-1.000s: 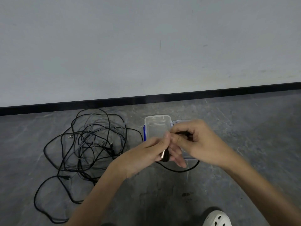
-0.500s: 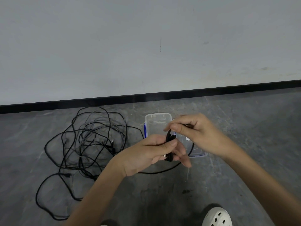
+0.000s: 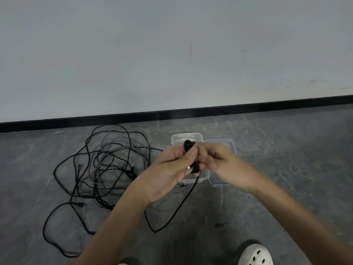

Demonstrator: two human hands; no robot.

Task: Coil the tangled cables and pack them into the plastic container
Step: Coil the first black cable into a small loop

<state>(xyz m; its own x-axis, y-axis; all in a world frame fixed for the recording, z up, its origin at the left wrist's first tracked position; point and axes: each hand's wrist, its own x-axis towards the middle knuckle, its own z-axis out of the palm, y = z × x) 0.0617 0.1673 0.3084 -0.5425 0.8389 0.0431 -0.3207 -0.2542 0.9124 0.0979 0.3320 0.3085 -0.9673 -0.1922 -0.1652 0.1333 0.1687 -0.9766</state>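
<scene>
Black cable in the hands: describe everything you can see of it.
The black cable is thin with a matte jacket. Part of it is wound into a small, tight, upright coil. The left hand grips the coil with the thumb across the loops, and the right hand pinches its side. A silvery plug tip shows below the left thumb. A loose tail hangs down, bends near the floor and runs behind the left forearm. The coil is in front of the clear plastic container.

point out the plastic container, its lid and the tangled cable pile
plastic container (image 3: 186,135), head view, far rim
lid (image 3: 227,142), head view, far right corner
tangled cable pile (image 3: 131,172), head view, knotted black strands
</scene>
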